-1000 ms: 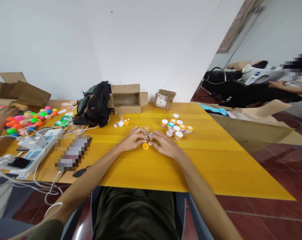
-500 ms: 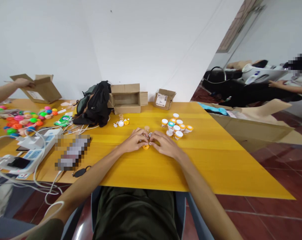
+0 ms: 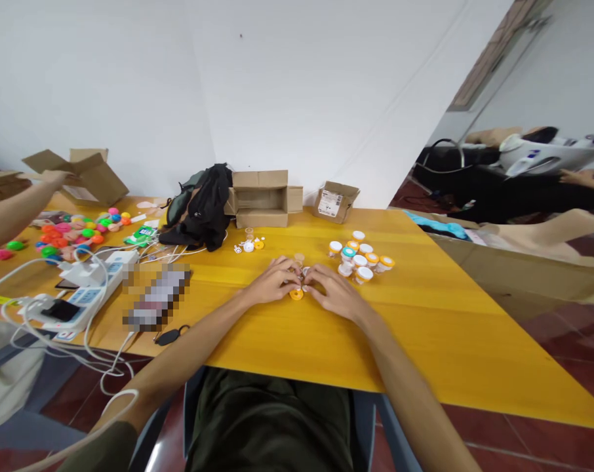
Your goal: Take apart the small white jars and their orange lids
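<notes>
My left hand (image 3: 275, 282) and my right hand (image 3: 337, 292) meet over the middle of the table, fingertips pinched close together. Between them is a small whitish part, mostly hidden by the fingers, so I cannot tell its kind. Just below the fingertips an orange round lid (image 3: 296, 295) lies on the wood. A small clear cup (image 3: 299, 259) stands just beyond the hands. To the right is a cluster of small clear jars with white, orange and teal lids, one a white-lidded jar (image 3: 364, 275). Small white gear-like pieces (image 3: 248, 247) and an orange lid (image 3: 259, 245) lie behind, to the left.
An open cardboard box (image 3: 261, 200), a smaller carton (image 3: 334, 202) and a black bag (image 3: 198, 210) stand along the wall. At left are a power strip (image 3: 98, 282) with cables, a phone (image 3: 160, 298) and colourful balls (image 3: 71, 236). Another person's arm (image 3: 26, 210) reaches toward a box.
The whole view has shifted slightly, so the table things appear a little farther right. My hands stay together at the same place on the table.
</notes>
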A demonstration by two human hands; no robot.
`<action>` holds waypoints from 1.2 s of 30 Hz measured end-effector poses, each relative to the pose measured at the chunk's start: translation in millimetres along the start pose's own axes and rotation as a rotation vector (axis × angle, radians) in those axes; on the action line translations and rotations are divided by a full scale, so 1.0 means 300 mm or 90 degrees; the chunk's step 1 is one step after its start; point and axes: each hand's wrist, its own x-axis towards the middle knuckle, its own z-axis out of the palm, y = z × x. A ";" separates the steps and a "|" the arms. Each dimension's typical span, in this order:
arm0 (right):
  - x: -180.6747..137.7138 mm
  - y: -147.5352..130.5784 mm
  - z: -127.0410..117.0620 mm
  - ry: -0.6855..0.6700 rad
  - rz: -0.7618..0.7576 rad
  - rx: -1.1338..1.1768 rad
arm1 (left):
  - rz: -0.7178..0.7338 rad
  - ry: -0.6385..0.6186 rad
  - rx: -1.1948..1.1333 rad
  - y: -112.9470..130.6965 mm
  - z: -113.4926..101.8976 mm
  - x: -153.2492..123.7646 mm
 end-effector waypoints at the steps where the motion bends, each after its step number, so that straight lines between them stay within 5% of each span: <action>1: 0.000 0.000 0.001 0.001 0.002 0.000 | 0.001 0.001 0.002 -0.001 0.002 0.000; 36: 0.003 -0.017 -0.006 -0.001 0.024 -0.022 | 0.040 0.010 0.009 -0.001 -0.008 0.000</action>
